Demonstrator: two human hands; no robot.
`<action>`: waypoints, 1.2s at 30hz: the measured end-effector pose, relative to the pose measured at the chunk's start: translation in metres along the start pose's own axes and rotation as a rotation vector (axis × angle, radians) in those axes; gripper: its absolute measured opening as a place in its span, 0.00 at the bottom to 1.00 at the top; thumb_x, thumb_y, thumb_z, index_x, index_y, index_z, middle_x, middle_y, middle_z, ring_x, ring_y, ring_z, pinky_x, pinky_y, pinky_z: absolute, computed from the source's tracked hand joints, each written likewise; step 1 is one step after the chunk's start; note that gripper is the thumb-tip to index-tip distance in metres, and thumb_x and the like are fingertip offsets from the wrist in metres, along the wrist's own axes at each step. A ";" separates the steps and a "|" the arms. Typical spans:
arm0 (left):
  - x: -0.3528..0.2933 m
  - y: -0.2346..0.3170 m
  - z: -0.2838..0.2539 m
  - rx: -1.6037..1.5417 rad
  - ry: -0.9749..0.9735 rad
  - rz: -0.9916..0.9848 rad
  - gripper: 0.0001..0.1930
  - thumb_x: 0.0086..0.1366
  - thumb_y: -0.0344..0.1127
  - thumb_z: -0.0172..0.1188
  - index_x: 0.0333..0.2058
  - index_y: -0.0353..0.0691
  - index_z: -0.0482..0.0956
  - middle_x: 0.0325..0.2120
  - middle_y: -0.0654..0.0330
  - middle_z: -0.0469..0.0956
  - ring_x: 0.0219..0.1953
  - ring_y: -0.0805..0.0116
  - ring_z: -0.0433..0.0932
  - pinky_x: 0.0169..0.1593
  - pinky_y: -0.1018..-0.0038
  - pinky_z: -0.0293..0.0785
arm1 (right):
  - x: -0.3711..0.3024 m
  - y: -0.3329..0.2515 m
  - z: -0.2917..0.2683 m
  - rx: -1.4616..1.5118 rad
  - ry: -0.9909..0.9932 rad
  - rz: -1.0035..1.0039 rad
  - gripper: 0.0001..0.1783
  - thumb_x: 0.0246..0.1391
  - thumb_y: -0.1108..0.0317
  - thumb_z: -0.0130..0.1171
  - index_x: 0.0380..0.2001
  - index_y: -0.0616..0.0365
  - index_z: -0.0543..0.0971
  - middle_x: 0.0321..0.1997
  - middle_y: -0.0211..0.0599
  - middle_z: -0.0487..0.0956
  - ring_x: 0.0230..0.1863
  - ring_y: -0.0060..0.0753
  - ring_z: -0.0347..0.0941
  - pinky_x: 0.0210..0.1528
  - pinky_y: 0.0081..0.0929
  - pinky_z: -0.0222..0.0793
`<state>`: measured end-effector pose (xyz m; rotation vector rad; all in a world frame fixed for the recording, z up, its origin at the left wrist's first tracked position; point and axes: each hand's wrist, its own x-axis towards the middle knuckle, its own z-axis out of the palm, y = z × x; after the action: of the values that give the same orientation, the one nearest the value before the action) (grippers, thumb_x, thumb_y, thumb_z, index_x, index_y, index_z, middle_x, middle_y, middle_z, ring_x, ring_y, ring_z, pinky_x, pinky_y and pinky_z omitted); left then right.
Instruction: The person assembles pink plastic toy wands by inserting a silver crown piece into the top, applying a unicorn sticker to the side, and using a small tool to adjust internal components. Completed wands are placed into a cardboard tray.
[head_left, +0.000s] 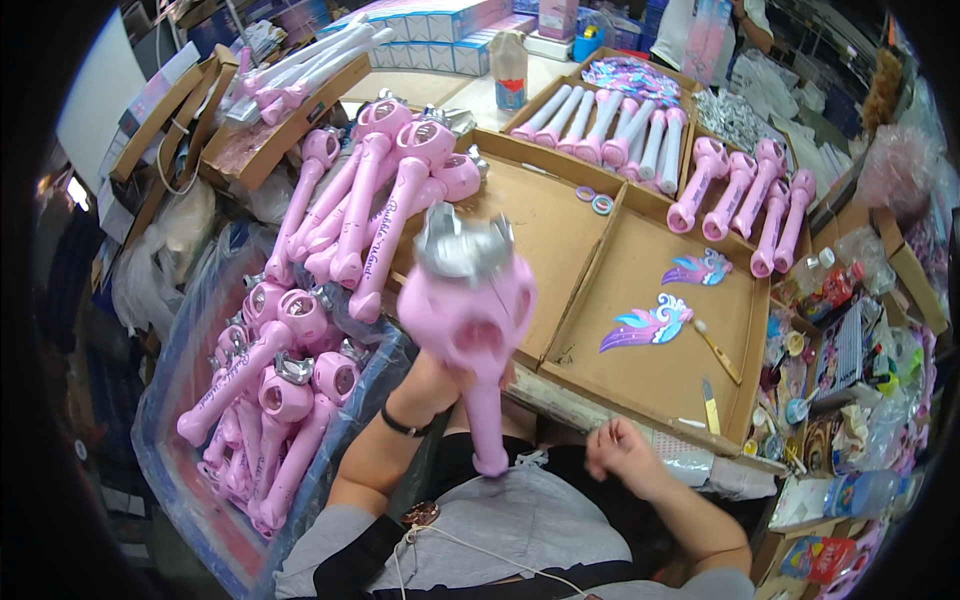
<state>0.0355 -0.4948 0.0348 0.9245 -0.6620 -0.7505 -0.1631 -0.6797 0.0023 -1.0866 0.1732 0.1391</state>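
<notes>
My left hand [432, 385] is wrapped round a pink toy wand [486, 400] just below its round head, held upright in front of my body. A silver crown tops the head, which is slightly smeared by motion. Over my lap, at the front edge of the tray, my right hand [622, 452] hangs apart from the wand. Its fingers are loosely bent and slightly apart, with nothing visible in them. Two purple-and-blue wing pieces [645, 325] lie in the right cardboard tray [640, 385], beside a brush [717, 352] and a yellow-handled cutter [711, 408].
A blue plastic-lined crate [165, 440] at left holds several crowned wands. More crowned wands [365, 190] are piled above it. White-and-pink handles [600, 125] and pink wand bodies [755, 195] fill the far trays. Tape rolls [601, 204] lie near the divider. A person [700, 40] stands at the back.
</notes>
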 end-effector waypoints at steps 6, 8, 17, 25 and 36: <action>0.035 -0.018 0.023 -0.395 0.226 0.039 0.36 0.58 0.64 0.50 0.50 0.36 0.63 0.37 0.57 0.72 0.30 0.69 0.75 0.30 0.75 0.73 | 0.044 0.072 0.038 -0.428 0.161 -0.540 0.31 0.37 0.70 0.72 0.32 0.57 0.56 0.54 0.58 0.64 0.40 0.30 0.71 0.37 0.23 0.68; 0.032 -0.028 0.031 -0.169 0.131 0.081 0.30 0.60 0.53 0.55 0.51 0.37 0.59 0.36 0.56 0.72 0.29 0.69 0.75 0.30 0.74 0.73 | 0.048 0.083 0.038 -0.500 0.217 -0.635 0.29 0.38 0.73 0.69 0.33 0.58 0.55 0.54 0.59 0.63 0.36 0.29 0.70 0.34 0.22 0.67; 0.022 -0.045 0.032 -0.111 0.083 -0.064 0.27 0.54 0.26 0.58 0.51 0.38 0.57 0.33 0.57 0.71 0.30 0.70 0.74 0.33 0.73 0.73 | 0.041 0.103 0.024 -0.536 0.234 -0.698 0.28 0.39 0.74 0.67 0.33 0.58 0.56 0.53 0.58 0.65 0.34 0.27 0.68 0.33 0.22 0.66; 0.017 -0.034 0.039 -0.116 0.107 -0.139 0.24 0.51 0.25 0.59 0.47 0.36 0.63 0.32 0.56 0.71 0.28 0.66 0.74 0.32 0.72 0.72 | 0.052 0.060 0.018 -0.188 0.257 -0.599 0.19 0.48 0.77 0.58 0.34 0.57 0.56 0.53 0.52 0.64 0.56 0.38 0.60 0.60 0.36 0.52; 0.011 -0.032 0.042 -0.161 0.071 -0.167 0.28 0.48 0.25 0.63 0.48 0.37 0.63 0.31 0.57 0.73 0.28 0.67 0.74 0.31 0.74 0.72 | 0.097 -0.061 0.037 0.001 0.398 -0.776 0.11 0.57 0.68 0.53 0.34 0.52 0.60 0.32 0.23 0.63 0.30 0.12 0.57 0.30 0.12 0.55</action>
<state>0.0001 -0.5350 0.0275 0.8608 -0.4583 -0.9014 -0.0540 -0.6721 0.0516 -1.1045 0.0965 -0.7762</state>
